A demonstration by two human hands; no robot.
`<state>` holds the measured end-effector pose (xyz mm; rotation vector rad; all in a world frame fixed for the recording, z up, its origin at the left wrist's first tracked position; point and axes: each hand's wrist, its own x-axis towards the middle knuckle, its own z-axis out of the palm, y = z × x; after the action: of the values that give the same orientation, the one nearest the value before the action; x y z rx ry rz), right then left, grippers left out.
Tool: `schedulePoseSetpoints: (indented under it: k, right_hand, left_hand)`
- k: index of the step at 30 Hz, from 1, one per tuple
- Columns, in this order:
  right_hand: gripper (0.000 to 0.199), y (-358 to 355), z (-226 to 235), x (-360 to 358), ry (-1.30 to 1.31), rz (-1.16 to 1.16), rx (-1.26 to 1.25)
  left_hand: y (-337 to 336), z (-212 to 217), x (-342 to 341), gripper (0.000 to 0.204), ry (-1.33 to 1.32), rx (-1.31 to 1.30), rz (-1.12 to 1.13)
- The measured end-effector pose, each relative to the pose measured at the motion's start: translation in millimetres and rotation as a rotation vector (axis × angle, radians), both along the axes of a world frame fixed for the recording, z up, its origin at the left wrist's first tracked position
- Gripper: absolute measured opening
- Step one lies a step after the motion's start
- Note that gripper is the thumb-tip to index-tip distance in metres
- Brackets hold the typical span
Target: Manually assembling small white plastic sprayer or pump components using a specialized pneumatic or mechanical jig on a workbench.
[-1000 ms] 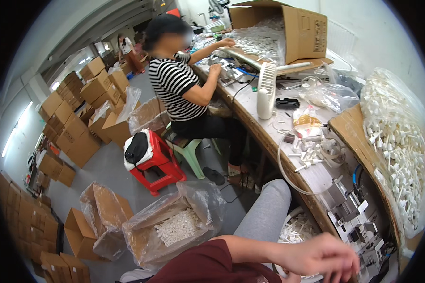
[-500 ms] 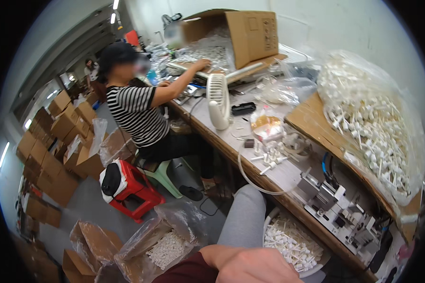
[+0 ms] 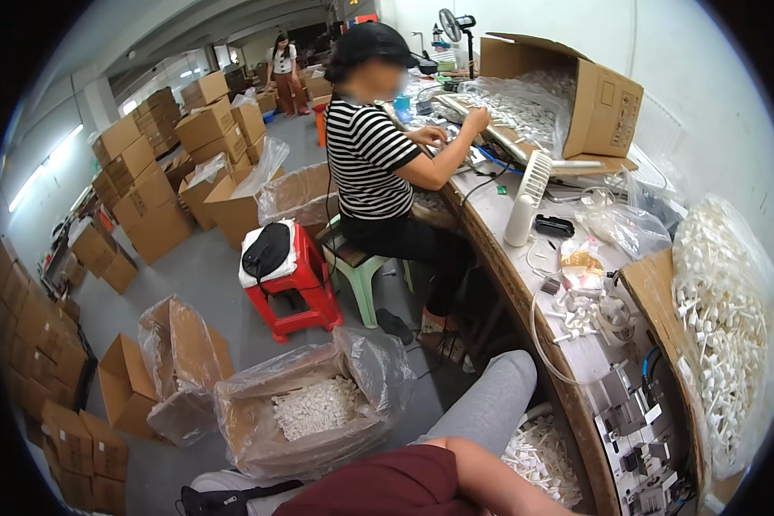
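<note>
Neither of my hands shows now. My left forearm (image 3: 499, 482), bare below a maroon sleeve (image 3: 383, 482), crosses the lower edge toward the right, and its hand lies outside the picture. Just beyond the forearm, beside my grey-clad leg (image 3: 482, 400), is a tub heaped with small white plastic parts (image 3: 539, 456). To the right, on the bench, sits a metal fixture with blocks and clamps (image 3: 636, 443). A clear hose (image 3: 535, 322) curves along the bench edge toward loose white parts (image 3: 576, 314).
A large bag of white parts (image 3: 727, 335) stands behind cardboard at right. On the floor are a plastic-lined carton (image 3: 241, 430) holding white pieces and a red stool (image 3: 294, 284). A co-worker in a striped shirt (image 3: 365, 159) sits at the bench near a white fan (image 3: 529, 198).
The view has swung left and down, showing more floor and cartons. My hand, visible at the lower edge before, has gone out of the picture. The co-worker's hand has lifted.
</note>
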<state>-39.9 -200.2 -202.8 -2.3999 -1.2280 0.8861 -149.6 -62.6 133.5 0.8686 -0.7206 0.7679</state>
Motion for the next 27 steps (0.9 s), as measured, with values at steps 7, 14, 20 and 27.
schedulePoseSetpoints:
  k: [7, 14, 20, 27]
  right_hand:
    - [0.033, -1.9, 3.0, 0.5, -0.010, 0.007, 0.006]
    - [0.029, -8.9, -0.5, -3.3, 0.016, -0.029, 0.025]
    - [0.031, -12.9, -2.6, -6.1, 0.038, 0.026, 0.105]
    - [0.034, -20.2, 5.1, -2.3, -0.031, -0.095, 0.175]
  left_hand:
    - [14.2, -51.4, 19.2, 0.028, -0.161, 0.488, 0.127]
    - [74.6, -45.1, -6.9, 0.029, -0.315, 0.453, 0.943]
    - [77.9, 19.8, -47.0, 0.043, -1.031, -0.173, 1.656]
    - [88.4, 65.9, -82.0, 0.044, -1.158, 0.297, 1.708]
